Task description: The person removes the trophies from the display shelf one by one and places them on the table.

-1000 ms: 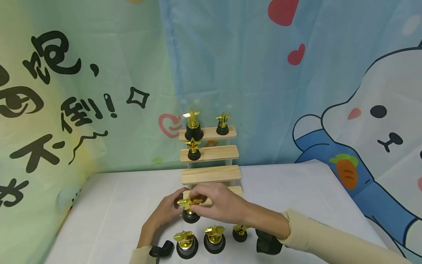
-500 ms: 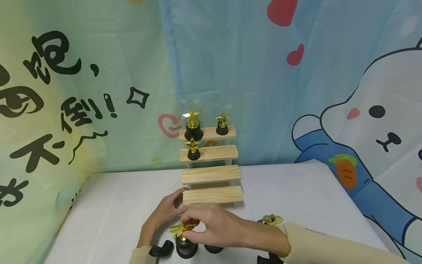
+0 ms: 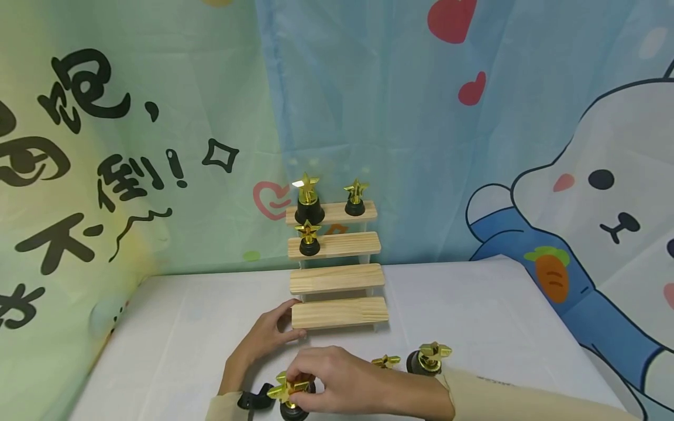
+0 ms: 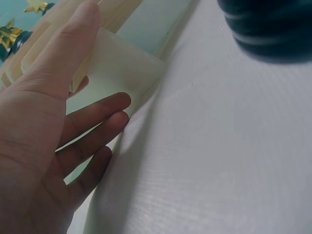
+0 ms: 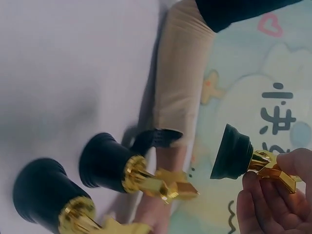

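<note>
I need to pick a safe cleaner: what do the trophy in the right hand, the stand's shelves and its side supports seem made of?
Held trophy: perhaps plated plastic, possibly metal; the star shines mirror-bright gold, the base is satin black.
Shelves: apparently wood, pale and smooth, with visible grain.
Side supports: likely frosted acrylic, since one looks milky and translucent; glass is possible.

Printed fabric in green and blue hung behind a white-draped table, its design showing black lettering, red hearts and a cartoon animal in blue.
</note>
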Demonstrator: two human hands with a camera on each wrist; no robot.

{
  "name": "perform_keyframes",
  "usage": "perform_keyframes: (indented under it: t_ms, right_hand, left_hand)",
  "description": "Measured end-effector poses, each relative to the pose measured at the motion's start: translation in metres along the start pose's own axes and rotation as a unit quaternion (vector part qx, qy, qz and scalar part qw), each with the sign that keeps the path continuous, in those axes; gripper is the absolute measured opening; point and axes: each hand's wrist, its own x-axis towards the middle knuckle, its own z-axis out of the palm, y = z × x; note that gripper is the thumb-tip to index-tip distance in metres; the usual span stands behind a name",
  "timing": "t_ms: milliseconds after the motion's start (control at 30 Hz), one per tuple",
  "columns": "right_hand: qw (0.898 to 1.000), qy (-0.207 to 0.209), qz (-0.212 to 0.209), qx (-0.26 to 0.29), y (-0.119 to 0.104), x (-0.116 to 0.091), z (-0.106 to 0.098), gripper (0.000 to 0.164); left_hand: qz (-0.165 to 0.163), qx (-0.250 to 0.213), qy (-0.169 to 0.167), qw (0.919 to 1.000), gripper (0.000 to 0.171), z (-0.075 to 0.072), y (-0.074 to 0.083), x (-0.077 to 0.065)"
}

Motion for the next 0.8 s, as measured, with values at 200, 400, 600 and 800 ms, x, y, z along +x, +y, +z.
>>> perform_keyframes:
  t_ms: [200,400,600,800]
  right_hand:
    - [1.000,-0.019,0.000,0.012,0.004,-0.005,0.015,0.009]
    - [0.998,-0.063,0.013,0.016,0.012,-0.011,0.028,0.014]
    - [0.997,-0.074,0.021,-0.004,0.019,-0.014,0.038,0.017]
    - [0.995,-0.080,0.055,-0.001,0.023,-0.015,0.045,0.016]
  left_hand:
    - [0.003,0.004,0.003,1.0000,0.063,0.000,0.000,-0.001]
    - [0.007,0.008,0.006,0.9999,0.062,0.000,-0.002,-0.001]
    - [0.015,0.010,0.007,0.9998,0.062,0.001,-0.003,0.000]
    - [0.015,0.003,0.005,0.9999,0.062,0.001,-0.002,0.000]
